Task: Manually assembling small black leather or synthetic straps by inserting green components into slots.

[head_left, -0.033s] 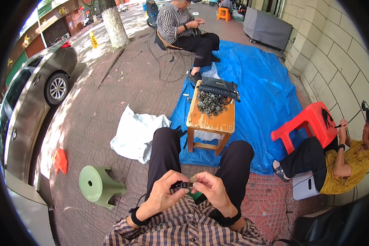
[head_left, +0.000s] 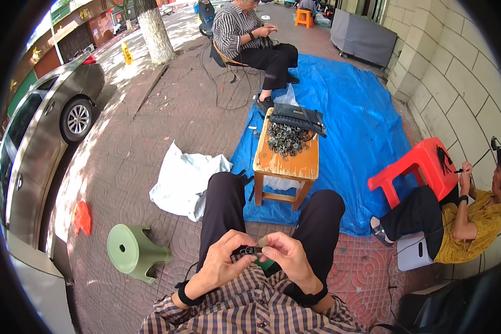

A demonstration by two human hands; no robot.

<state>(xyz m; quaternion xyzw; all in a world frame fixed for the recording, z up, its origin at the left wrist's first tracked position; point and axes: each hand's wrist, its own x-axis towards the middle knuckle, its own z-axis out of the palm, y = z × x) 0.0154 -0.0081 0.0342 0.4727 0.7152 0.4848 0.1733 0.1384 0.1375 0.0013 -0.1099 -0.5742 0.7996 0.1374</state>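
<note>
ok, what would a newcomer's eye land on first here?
Probably the big blue sheet ahead, with a worn wooden stool toward its near left bearing a heap of small dark parts. Next, the bright red stool at right, by a seated person in yellow. At lower centre, the left hand and right hand hold a small black piece.

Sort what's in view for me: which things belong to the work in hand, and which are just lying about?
Seem to belong:
- black part, held by left hand and right hand
- metal pieces, piled
- wooden stool, under the pile

Seem just lying about:
- white sack
- red plastic
- green stool, unoccupied
</note>
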